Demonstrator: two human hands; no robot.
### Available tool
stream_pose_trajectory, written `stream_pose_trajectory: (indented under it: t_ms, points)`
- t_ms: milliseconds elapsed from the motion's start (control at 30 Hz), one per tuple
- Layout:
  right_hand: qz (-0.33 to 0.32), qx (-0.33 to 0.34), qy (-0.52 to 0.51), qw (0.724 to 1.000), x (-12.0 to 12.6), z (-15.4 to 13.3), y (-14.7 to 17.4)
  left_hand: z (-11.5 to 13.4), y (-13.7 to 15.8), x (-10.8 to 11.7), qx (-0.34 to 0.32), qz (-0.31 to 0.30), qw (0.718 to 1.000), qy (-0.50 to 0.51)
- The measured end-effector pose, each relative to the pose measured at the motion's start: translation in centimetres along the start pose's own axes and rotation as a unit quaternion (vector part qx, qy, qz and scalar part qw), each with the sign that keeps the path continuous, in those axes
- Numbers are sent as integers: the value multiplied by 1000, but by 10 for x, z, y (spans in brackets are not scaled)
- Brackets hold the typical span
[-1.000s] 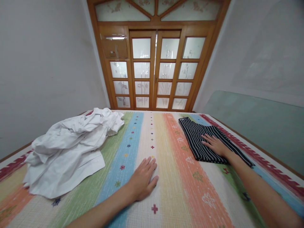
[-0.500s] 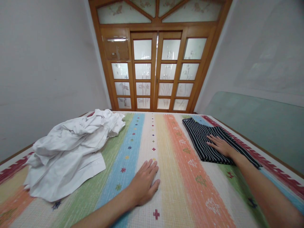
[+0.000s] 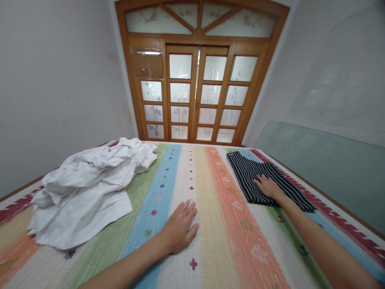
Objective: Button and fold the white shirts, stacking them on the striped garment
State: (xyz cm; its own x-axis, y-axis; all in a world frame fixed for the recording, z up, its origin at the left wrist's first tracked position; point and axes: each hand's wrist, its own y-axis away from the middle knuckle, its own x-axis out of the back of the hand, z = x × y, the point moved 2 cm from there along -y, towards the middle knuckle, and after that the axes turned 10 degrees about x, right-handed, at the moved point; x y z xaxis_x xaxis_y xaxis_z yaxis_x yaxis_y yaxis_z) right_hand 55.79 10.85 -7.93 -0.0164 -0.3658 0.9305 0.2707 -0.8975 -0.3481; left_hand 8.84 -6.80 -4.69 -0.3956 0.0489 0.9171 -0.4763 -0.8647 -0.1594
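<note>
My left hand (image 3: 181,226) lies palm down on the striped bedspread (image 3: 207,241), fingers stretched out, with nothing in it. On the right, my right hand (image 3: 268,188) rests on a folded black garment with thin white stripes (image 3: 255,168); its fingers are straight and do not grip the cloth. The striped garment lies flat, its lower edge partly behind my right forearm. A crumpled white shirt-like garment (image 3: 90,188) is heaped on the left, apart from both hands.
Grey walls (image 3: 60,72) stand at either side of the bed. A pale green board (image 3: 319,160) rises along the right edge. Beyond the far end are wooden doors with frosted glass panes (image 3: 195,92).
My right hand has slid slightly toward the near left edge of the striped garment. My left hand stays on the bedspread. The view has shifted a little.
</note>
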Motion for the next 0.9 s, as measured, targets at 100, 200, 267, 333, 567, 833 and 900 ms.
stream_pose_trajectory:
  t_ms: [100,200,267,333,567,833,900]
  points:
    - [-46,-143,-37,988,-3,-25,-6,1,0,1,2,-7,1000,1]
    - [-42,-115,-48,991,-5,-50,-7,0,0,0,3,-3,1000,2]
    - [-30,-61,-32,997,-6,-62,-4,-1,-1,-1,3,0,1000,0]
    - [-23,-16,-18,999,-6,-67,1,-2,-1,-3,3,3,1000,-1]
    - [-45,44,3,998,-3,-64,15,-1,0,-2,5,-6,1000,-10]
    - [-60,48,-8,997,11,-72,28,-3,-1,-3,6,-8,1000,-8]
    - [-53,44,-15,998,13,-75,31,-5,0,-5,1,1,1000,0]
